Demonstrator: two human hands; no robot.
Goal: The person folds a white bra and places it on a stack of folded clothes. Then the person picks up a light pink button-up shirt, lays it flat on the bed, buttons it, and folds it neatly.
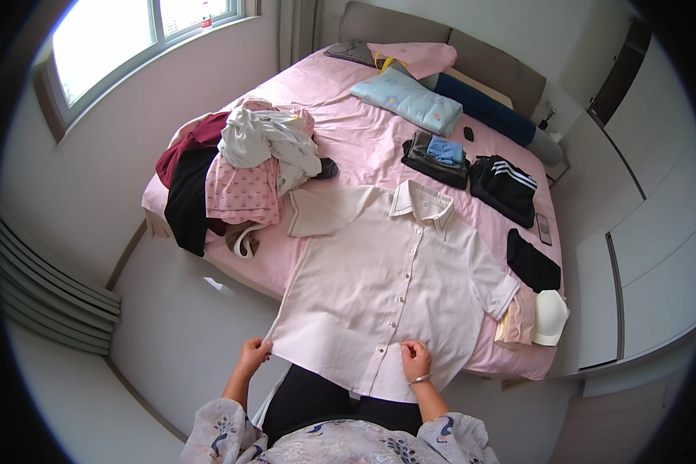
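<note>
A pale cream short-sleeved button-up shirt [340, 286] lies front side up over the near edge of the bed, its collar pointing away from me and its hem hanging toward my lap. My left hand [254, 356] pinches the shirt's lower left corner and side edge. On the shirt's front, just right of the button row near the hem, my right hand [416, 360] is closed with the fingertips pressed on the cloth. A bracelet circles my right wrist. The shirt's two sleeves are spread out to the sides.
A heap of loose clothes [243, 162] covers the bed's left side. To the right lie folded dark clothes [439, 161], folded black striped clothes [504, 189], a phone [544, 230], a black folded piece [533, 261] and a white bra cup [551, 318]. Farther back is a light blue quilt [407, 102].
</note>
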